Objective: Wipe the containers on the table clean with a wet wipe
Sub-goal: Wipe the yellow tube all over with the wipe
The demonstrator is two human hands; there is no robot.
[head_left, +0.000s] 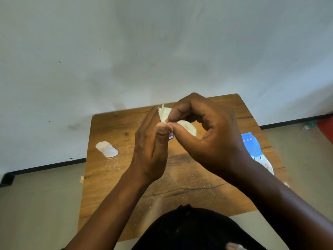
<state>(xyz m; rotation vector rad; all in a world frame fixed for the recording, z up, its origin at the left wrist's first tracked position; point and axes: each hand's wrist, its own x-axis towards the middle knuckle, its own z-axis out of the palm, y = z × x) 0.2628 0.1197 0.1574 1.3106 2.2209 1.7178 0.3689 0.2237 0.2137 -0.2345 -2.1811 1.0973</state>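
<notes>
Both hands are raised over the wooden table (111, 170). My left hand (151, 150) holds a white wet wipe (164, 113) with its thumb pressed against it. My right hand (207, 138) pinches the same wipe between thumb and forefinger, fingers curled. Behind the hands a white round container (189, 128) with a bit of blue label shows, mostly hidden. A second small white container (106, 149) lies on its side at the table's left.
A blue wet-wipe packet (254, 150) lies at the table's right edge, partly behind my right forearm. Fine crumbs or powder are scattered over the tabletop. A pale wall stands behind the table. A paper scrap (82, 179) lies on the floor at left.
</notes>
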